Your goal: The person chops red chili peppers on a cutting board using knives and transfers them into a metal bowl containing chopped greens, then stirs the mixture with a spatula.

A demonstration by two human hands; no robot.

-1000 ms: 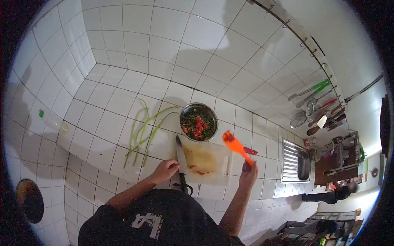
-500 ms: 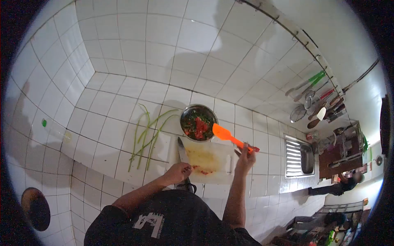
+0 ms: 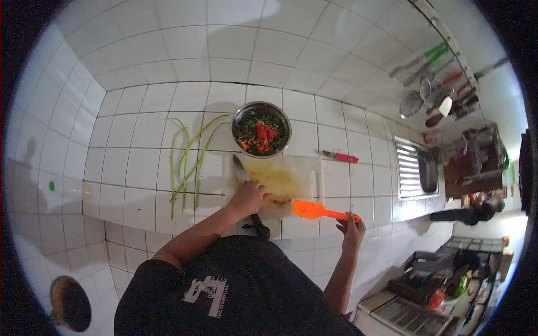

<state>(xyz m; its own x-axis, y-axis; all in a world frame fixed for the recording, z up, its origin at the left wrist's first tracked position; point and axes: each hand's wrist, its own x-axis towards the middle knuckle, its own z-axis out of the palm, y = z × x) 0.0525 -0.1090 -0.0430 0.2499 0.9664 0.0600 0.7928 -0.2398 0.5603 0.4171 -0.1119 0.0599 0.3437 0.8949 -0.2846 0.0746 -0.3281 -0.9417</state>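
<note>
My right hand [image 3: 352, 227] grips the handle end of an orange silicone spatula [image 3: 309, 210]. Its broad head, dotted with small specks, hangs near the front right corner of a pale cutting board [image 3: 311, 190]. Over the board's left side, my left hand [image 3: 250, 197] has curled fingers and covers the middle of a knife [image 3: 240, 167]; whether it pinches anything is hidden. The knife's black handle points towards my body. Behind the board stands a metal bowl [image 3: 286, 143] holding chopped greens and a red mash [image 3: 265, 134]. Yellow stains and red bits lie on the board.
Several long green stalks [image 3: 185, 159] lie on the white tiled counter left of the board. A small red-handled knife [image 3: 342, 157] rests to its right. Further right are a sink [image 3: 428, 171] and hanging utensils [image 3: 426, 95]. Another person [image 3: 473, 213] is in the background.
My right hand has moved the spatula from beside the bowl towards the counter's front edge, and the red-handled knife now lies on the counter. My left hand has shifted over the board. The view has tilted.
</note>
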